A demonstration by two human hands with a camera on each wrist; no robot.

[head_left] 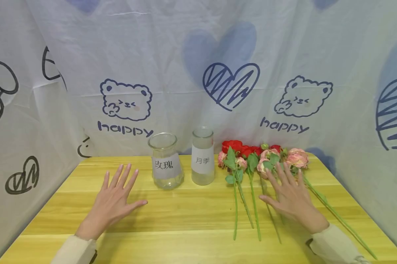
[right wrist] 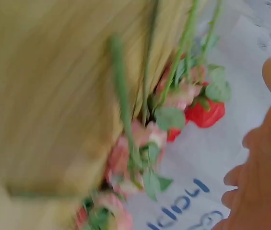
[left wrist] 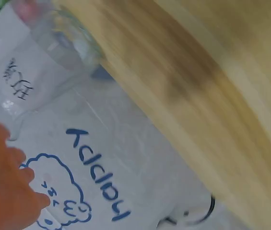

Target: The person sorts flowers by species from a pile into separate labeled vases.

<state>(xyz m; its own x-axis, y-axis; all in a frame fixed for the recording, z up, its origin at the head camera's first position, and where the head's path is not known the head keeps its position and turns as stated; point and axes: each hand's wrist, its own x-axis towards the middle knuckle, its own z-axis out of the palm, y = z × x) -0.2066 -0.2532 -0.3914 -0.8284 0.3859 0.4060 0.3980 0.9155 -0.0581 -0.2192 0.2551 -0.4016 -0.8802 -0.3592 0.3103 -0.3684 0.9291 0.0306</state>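
Printed cloth (head_left: 172,55) backs your counter (head_left: 172,220); your left grip (head_left: 114,201), fingers spread straight, is near two glass jars (head_left: 167,167), your right grip (head_left: 292,198), likewise spread, near flowers (head_left: 297,158).

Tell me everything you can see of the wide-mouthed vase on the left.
The vase looks like clear glass, with a round, open mouth, a rounded rim and a body that widens toward the bottom. A white label on its front bears the dark characters 玫瑰. It stands upright near the back of the wooden table, left of the narrower vase, with a gap between them. No flower stands in it; whether it holds water I can't tell. The left hand is not touching it.
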